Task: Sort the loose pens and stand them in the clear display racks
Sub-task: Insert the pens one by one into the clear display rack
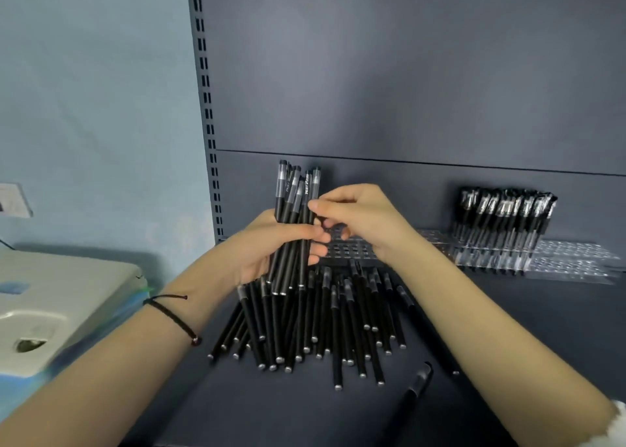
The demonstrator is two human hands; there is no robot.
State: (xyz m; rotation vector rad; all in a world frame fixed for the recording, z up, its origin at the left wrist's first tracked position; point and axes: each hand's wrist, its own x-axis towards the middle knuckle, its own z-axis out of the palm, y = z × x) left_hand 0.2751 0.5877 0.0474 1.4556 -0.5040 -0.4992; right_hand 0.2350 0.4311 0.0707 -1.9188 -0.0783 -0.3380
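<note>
The dark shelf (508,328) held a large loose-pen pile (321,328), lower centre; the clear racks (569,260) at right were partly filled. The left hand (267,246) gripped a pen bundle (294,209); the right hand (362,219) pinched 1 of its pens.

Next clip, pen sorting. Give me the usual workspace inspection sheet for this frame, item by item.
Surface: dark grey shelf, partly covered by pens.
Job's things: bundle of pens held upright; loose pile fanned out on the shelf; clear racks along the back; racked pens standing at right.
Clutter: one stray pen lying apart, front right.
Grippers: left hand grips the bundle; right hand pinches it near the top.
Cables: nothing seen.
Surroundings: grey back panel, slotted upright, pale blue wall, blurred beige object at left.
</note>
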